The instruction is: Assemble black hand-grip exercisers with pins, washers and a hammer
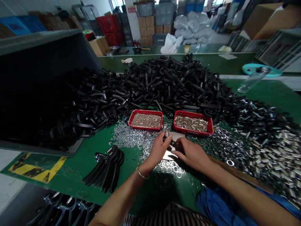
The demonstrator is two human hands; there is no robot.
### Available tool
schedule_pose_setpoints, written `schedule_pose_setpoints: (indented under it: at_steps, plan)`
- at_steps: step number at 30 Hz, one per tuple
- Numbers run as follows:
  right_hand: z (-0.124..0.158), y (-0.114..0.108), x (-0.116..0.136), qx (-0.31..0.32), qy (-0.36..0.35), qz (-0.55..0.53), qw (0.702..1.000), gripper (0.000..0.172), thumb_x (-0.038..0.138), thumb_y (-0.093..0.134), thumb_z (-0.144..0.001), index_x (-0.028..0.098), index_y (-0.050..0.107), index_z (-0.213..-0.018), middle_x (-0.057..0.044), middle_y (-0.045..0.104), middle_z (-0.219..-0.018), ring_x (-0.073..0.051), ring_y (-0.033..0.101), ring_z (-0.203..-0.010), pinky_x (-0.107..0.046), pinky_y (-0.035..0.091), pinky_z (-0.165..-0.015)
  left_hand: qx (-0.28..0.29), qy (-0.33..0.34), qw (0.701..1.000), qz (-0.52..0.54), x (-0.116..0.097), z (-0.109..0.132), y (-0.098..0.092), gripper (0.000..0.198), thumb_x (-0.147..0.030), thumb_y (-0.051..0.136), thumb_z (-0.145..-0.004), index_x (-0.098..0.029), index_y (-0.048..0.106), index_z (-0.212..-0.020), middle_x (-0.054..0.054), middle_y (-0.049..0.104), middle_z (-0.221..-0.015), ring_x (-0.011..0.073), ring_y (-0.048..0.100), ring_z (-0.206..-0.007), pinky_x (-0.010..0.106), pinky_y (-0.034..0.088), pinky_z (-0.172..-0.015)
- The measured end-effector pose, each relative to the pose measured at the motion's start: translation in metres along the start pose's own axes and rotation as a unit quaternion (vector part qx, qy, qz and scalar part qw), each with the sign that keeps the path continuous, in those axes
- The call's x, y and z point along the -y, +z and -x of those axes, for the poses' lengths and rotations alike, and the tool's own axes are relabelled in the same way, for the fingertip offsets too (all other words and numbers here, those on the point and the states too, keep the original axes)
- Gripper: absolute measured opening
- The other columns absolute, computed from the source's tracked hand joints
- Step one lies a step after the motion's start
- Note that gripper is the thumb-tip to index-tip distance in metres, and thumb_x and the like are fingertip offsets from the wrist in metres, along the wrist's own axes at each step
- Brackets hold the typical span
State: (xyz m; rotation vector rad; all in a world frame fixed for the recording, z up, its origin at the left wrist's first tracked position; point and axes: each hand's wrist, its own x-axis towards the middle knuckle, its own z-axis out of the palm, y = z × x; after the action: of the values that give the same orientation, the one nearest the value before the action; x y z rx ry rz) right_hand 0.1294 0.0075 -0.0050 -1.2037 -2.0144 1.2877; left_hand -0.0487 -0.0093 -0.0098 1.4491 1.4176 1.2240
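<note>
Plate (168, 155), pale and flat, lies on the green table (70, 175) and serves as the reference for all positions below.

Left hand (158, 147): over the left edge of the plate. Thumb and fingers are closed around a small dark part (172, 143); a ribbed metal piece (167, 133) stands out above the thumb. Right hand (191, 153): over the right side of the plate. Thumb and forefinger are bent toward the dark part; whether they clamp it cannot be told. The dark part is above the plate, between the hands, and is partly hidden by the fingers.

Left red tray (145, 128): beyond the plate, to its left; contains tiny metal pieces (146, 120). Right red tray (192, 131): beyond the plate, to its right; contains short pins (189, 123).

Washers (134, 138): loose, left of the plate. Rings (172, 171): loose, just in front of the plate. Stack of black handles (105, 169): left of and nearer than the plate. Pile of black handles (164, 81): beyond the plate and both trays. Metal sleeves (279, 153): heaped well to the right of the plate. Grey crate (47, 42): on its side, well left of the plate.
</note>
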Motion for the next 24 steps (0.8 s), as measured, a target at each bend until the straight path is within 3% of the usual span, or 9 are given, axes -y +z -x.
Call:
schedule_pose_setpoints:
  at_steps: [2,6,11,14,16,18,21,22,24]
  plan:
    - [0.0,0.004,-0.005,-0.011,-0.032,0.009,0.999,0.044,0.063,0.052,-0.09,0.02,0.06,-0.085,-0.006,0.065,-0.074,-0.017,0.059,-0.06,-0.027,0.044,-0.05,0.008,0.016,1.0,0.007,0.0,0.002,0.0,0.022,-0.038,0.048,-0.099,-0.021,0.06,-0.095,0.004,0.062,-0.09,0.0192,0.058,-0.085,0.031,0.045,-0.08]
    - [0.002,0.008,-0.012,0.19,0.025,-0.14,0.971,0.07,0.063,0.007,-0.1,0.019,0.057,-0.081,0.001,0.055,-0.051,-0.011,0.04,-0.033,-0.024,0.032,-0.035,0.038,0.112,0.992,-0.045,-0.004,0.006,0.0,0.018,-0.031,0.045,-0.101,-0.019,0.058,-0.105,0.008,0.06,-0.109,0.0204,0.057,-0.107,0.035,0.043,-0.098]
    - [0.005,0.002,-0.01,0.111,0.072,-0.155,0.979,0.04,0.06,0.055,-0.09,0.021,0.053,-0.089,0.0,0.064,-0.067,-0.008,0.045,-0.041,-0.022,0.03,-0.039,-0.009,0.06,0.992,-0.112,0.001,0.008,0.006,0.02,-0.032,0.04,-0.103,-0.019,0.054,-0.097,0.007,0.06,-0.096,0.0203,0.058,-0.093,0.036,0.047,-0.089]
    - [0.009,0.0,-0.009,0.225,0.121,-0.203,0.945,0.058,0.067,0.023,-0.097,0.02,0.053,-0.082,0.003,0.053,-0.05,-0.009,0.032,-0.03,-0.024,0.026,-0.034,0.012,0.1,0.986,-0.132,0.001,0.011,0.007,0.019,-0.033,0.04,-0.102,-0.019,0.053,-0.098,0.008,0.059,-0.1,0.0203,0.058,-0.096,0.035,0.046,-0.091]
    - [0.01,0.0,-0.006,0.275,0.134,-0.224,0.925,0.071,0.068,0.006,-0.097,0.019,0.056,-0.084,0.002,0.054,-0.05,-0.01,0.034,-0.028,-0.025,0.027,-0.032,0.038,0.13,0.981,-0.138,-0.001,0.013,0.007,0.018,-0.033,0.042,-0.102,-0.019,0.052,-0.098,0.008,0.058,-0.103,0.0202,0.057,-0.098,0.035,0.046,-0.092]
    - [0.011,0.001,-0.002,0.201,0.098,-0.184,0.957,0.061,0.069,0.025,-0.096,0.018,0.058,-0.093,-0.004,0.065,-0.067,-0.012,0.049,-0.039,-0.025,0.035,-0.038,0.022,0.106,0.986,-0.128,-0.002,0.014,0.007,0.019,-0.034,0.04,-0.102,-0.019,0.053,-0.099,0.008,0.059,-0.101,0.02,0.058,-0.097,0.035,0.046,-0.09]
    - [0.012,0.004,0.006,-0.014,-0.001,-0.059,0.998,0.042,0.059,0.063,-0.085,0.019,0.057,-0.097,-0.008,0.067,-0.089,-0.016,0.061,-0.064,-0.026,0.045,-0.053,-0.041,0.036,0.992,-0.11,-0.001,0.015,0.009,0.023,-0.035,0.038,-0.103,-0.019,0.053,-0.096,0.007,0.06,-0.095,0.0204,0.058,-0.091,0.035,0.047,-0.085]
    - [0.013,0.005,0.007,-0.026,-0.006,-0.058,0.998,0.039,0.058,0.063,-0.086,0.02,0.056,-0.094,-0.006,0.065,-0.085,-0.015,0.059,-0.063,-0.026,0.044,-0.053,-0.051,0.031,0.992,-0.113,-0.001,0.016,0.01,0.023,-0.034,0.038,-0.103,-0.019,0.053,-0.095,0.008,0.06,-0.095,0.0206,0.058,-0.09,0.036,0.047,-0.085]
    - [0.014,0.007,0.009,0.055,0.037,-0.131,0.989,0.04,0.06,0.046,-0.094,0.021,0.052,-0.089,0.0,0.058,-0.067,-0.012,0.047,-0.046,-0.025,0.039,-0.044,-0.044,0.055,0.989,-0.128,-0.002,0.017,0.01,0.021,-0.033,0.039,-0.103,-0.019,0.052,-0.094,0.008,0.059,-0.095,0.0213,0.057,-0.091,0.037,0.046,-0.086]
